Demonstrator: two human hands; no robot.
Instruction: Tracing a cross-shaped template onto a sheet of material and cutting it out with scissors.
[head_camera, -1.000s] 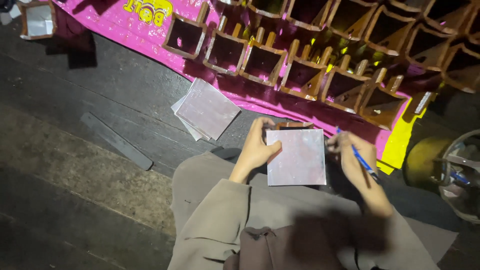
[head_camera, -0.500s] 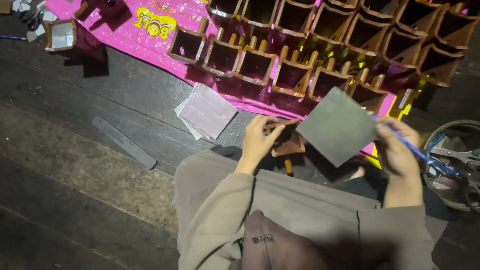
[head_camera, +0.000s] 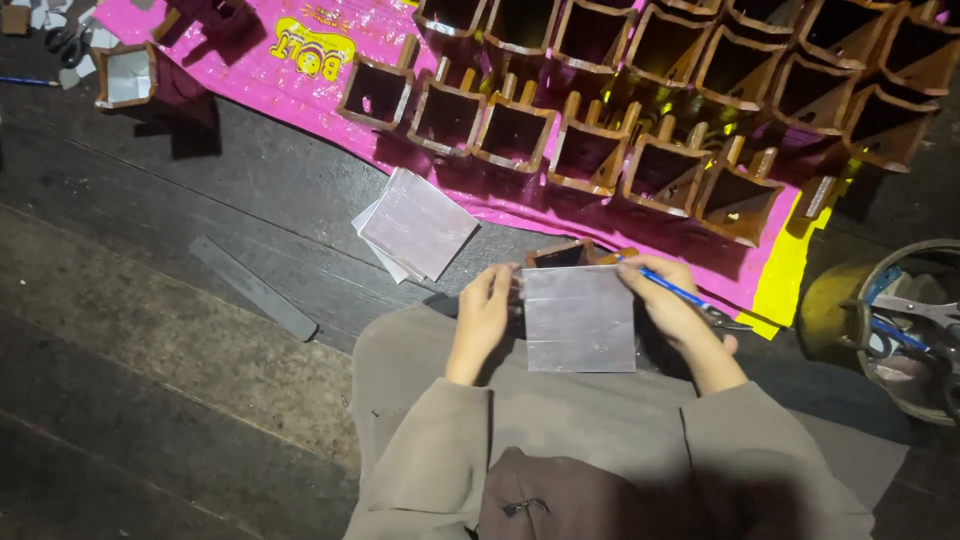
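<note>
Both hands hold one square grey sheet (head_camera: 580, 318) flat over the person's lap. Left hand (head_camera: 487, 305) grips the sheet's left edge, fingers curled over it. Right hand (head_camera: 668, 300) grips the right edge and at the same time clasps a blue pen (head_camera: 672, 290), which slants across the fingers and points away to the right of the sheet. Just behind the sheet's far edge a small brown box (head_camera: 560, 255) peeks out, mostly hidden by the sheet.

To the left of the sheet, on the dark wooden floor (head_camera: 150, 330), lies a small stack of similar grey sheets (head_camera: 418, 224), and farther left a long flat grey strip (head_camera: 253, 288). Beyond the sheet, rows of open brown boxes (head_camera: 585, 150) stand on a pink plastic mat (head_camera: 290, 60) with a yellow edge. Well to the right of the sheet sits a round basin (head_camera: 850, 290) holding scissors (head_camera: 915, 312). Far beyond and to the left of the sheet, another box lined with grey (head_camera: 127, 76) stands near another pair of scissors (head_camera: 65, 38).
</note>
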